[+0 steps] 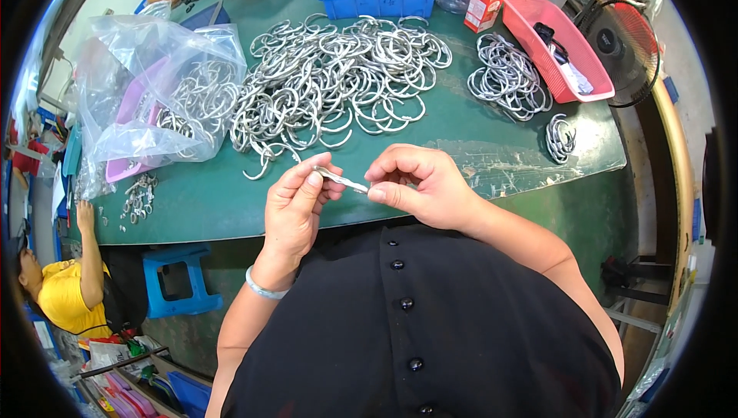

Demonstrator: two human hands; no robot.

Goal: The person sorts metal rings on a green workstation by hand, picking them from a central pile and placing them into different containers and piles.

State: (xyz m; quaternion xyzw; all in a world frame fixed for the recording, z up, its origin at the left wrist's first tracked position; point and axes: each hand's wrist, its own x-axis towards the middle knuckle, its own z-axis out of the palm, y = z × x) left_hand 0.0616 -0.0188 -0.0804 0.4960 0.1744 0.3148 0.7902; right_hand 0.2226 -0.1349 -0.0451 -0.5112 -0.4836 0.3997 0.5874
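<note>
Between my two hands, just in front of my chest, is a slim silver metal ring piece (pixel 344 180), seen nearly edge-on. My left hand (pixel 296 199) grips one end between thumb and fingers. The thumb and fingertips of my right hand (pixel 419 181) pinch the other end. Beyond them on the green table lies a big heap of C-shaped silver metal rings (pixel 330 72), like open bangles. To its right sit a smaller pile of rings (pixel 507 79) and a little bunch of rings (pixel 560 139).
A clear plastic bag (pixel 184 87) drapes over a pink basket (pixel 119 168) at left, near small metal parts (pixel 141 197). At the back stands a blue bin (pixel 378 4). A red basket (pixel 553 49) and a fan (pixel 621 49) are far right. One person in yellow (pixel 73 291) works at left.
</note>
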